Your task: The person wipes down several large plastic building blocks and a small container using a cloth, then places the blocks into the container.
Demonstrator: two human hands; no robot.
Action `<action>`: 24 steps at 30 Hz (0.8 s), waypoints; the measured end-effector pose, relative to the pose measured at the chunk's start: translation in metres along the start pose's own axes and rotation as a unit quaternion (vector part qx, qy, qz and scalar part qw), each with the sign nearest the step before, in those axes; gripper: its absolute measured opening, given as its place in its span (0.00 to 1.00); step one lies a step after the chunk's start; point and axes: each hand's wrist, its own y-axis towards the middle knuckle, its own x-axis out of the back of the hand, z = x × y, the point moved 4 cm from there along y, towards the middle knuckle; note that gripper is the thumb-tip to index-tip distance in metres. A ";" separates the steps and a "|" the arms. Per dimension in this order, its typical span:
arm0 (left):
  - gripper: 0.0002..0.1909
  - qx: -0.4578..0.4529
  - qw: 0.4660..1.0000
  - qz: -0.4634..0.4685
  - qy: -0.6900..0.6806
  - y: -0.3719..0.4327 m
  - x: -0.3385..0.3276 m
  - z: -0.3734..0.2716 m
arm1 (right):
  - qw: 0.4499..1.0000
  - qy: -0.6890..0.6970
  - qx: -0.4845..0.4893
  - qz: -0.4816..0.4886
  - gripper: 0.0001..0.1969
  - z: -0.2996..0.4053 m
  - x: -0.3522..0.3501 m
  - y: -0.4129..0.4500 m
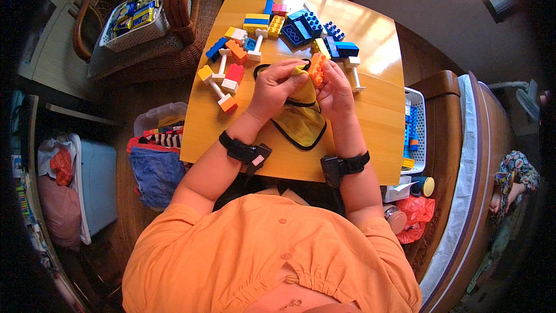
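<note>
A yellow cloth with black edging [302,126] hangs from my left hand [278,87], its gathered upper part pinched between thumb and fingers. The lower part drapes down to the wooden table [373,139]. My right hand [336,93] grips an orange toy building brick [317,69], studs facing right. The cloth's pinched end is close against the brick's left side; whether they touch is hard to tell. Left of my hands lie a red-and-white brick [233,78] and white posts with brick ends [217,89]. Another white post [356,76] is right of my right hand.
Blue bricks [304,26] and yellow ones [276,26] cover the table's far part. A white basket of bricks [417,130] stands off the right edge. At the left are a plastic tub with cloths [158,108] and a wicker chair holding a basket of packets [134,17]. Another person's foot [495,202] shows far right.
</note>
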 end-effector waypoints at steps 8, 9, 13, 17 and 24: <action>0.14 -0.021 0.999 0.044 0.018 0.003 0.002 0.001 | 0.999 -0.044 -0.003 0.029 0.13 0.002 -0.001 -0.002; 0.14 -0.016 0.999 0.040 0.027 0.005 0.003 0.002 | 0.999 -0.044 -0.002 0.029 0.13 0.002 -0.001 -0.003; 0.14 -0.022 0.998 0.035 0.039 0.008 0.007 0.007 | 0.991 -0.114 -0.047 0.045 0.15 -0.007 -0.006 -0.006; 0.14 -0.026 0.997 0.039 0.061 0.008 0.004 0.011 | 0.996 -0.087 -0.011 0.011 0.13 -0.008 -0.002 -0.001; 0.16 -0.004 0.993 0.042 0.109 0.005 -0.001 0.010 | 0.996 -0.069 0.046 -0.027 0.11 -0.010 0.012 0.007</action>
